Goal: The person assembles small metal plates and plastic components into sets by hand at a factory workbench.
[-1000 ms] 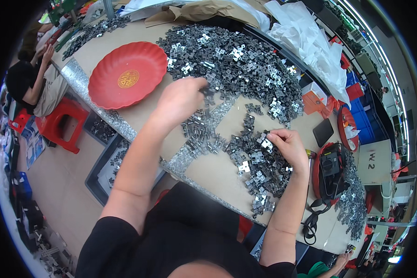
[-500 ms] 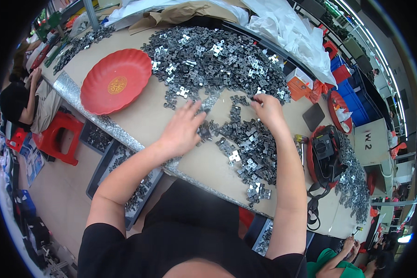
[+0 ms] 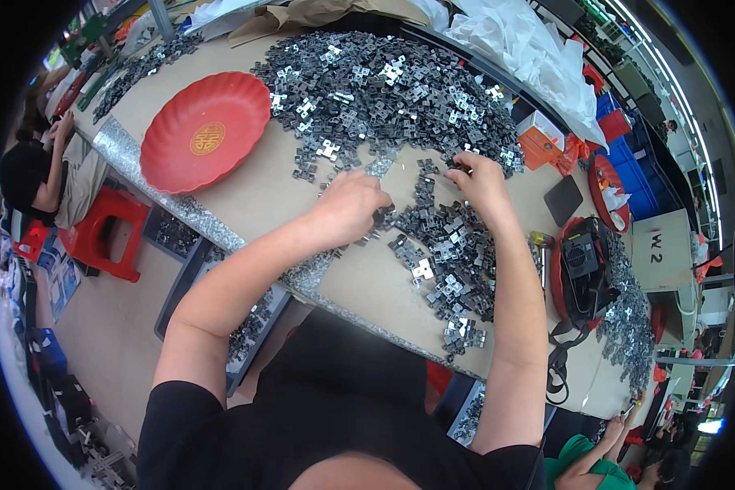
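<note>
A large heap of small dark metal brackets (image 3: 384, 94) covers the far part of the table. A smaller pile of the same brackets (image 3: 453, 253) lies nearer me, between my forearms. My left hand (image 3: 345, 211) is closed, its fingers curled down beside a few loose brackets at the left edge of the smaller pile. Whatever its fingertips hold is hidden. My right hand (image 3: 482, 188) is at the near right edge of the large heap, thumb and forefinger pinched on what looks like a small dark metal bracket, partly covered by the fingers.
A red scalloped plate (image 3: 167, 155) lies on the left of the table (image 3: 359, 282). To the right are a dark flat pad (image 3: 563, 201), an orange-and-white box (image 3: 539, 139) and a black device (image 3: 584, 265) in a red dish. Trays of brackets (image 3: 253, 327) stand below the table edge. Co-workers sit on both sides.
My left hand has gone from spread fingers to curled ones and shifted right, toward the loose brackets. My right hand stays near the large heap, still pinched. The whole view has shifted slightly.
</note>
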Motion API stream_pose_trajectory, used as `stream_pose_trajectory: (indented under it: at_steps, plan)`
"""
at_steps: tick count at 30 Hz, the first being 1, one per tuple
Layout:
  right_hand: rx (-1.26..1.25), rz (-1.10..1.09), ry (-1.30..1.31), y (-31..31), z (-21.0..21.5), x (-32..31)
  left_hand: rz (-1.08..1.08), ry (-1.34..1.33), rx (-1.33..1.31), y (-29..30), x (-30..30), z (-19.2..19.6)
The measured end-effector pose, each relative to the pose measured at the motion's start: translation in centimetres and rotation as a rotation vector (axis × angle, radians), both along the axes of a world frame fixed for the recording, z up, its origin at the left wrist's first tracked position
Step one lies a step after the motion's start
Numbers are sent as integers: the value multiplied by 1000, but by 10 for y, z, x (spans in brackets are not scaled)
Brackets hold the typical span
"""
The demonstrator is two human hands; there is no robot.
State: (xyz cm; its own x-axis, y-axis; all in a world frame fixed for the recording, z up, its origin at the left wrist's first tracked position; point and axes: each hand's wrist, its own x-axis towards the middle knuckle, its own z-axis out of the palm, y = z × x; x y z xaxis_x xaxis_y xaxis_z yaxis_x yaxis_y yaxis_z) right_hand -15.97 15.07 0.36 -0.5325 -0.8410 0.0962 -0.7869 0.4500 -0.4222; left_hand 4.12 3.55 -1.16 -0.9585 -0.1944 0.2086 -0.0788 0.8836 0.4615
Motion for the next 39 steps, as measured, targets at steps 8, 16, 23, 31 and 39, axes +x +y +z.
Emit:
stream_pose_trajectory:
  at_steps: [8,16,23,31,39]
  plan:
    - [-297,-21,-773,25,26,39,182,59,410,-18,-4,8]
    - [-566,64,-1075,26,18,53,151,138,1255,-14,-33,21]
    - [-666,39,-1148,30,14,47,175,282,1438,-3,-65,8]
    - [-594,7,-1079,25,5,46,2,216,1553,3,-62,1]
    - [-527,16,-1088,26,4,44,-193,130,1688,3,-47,11]
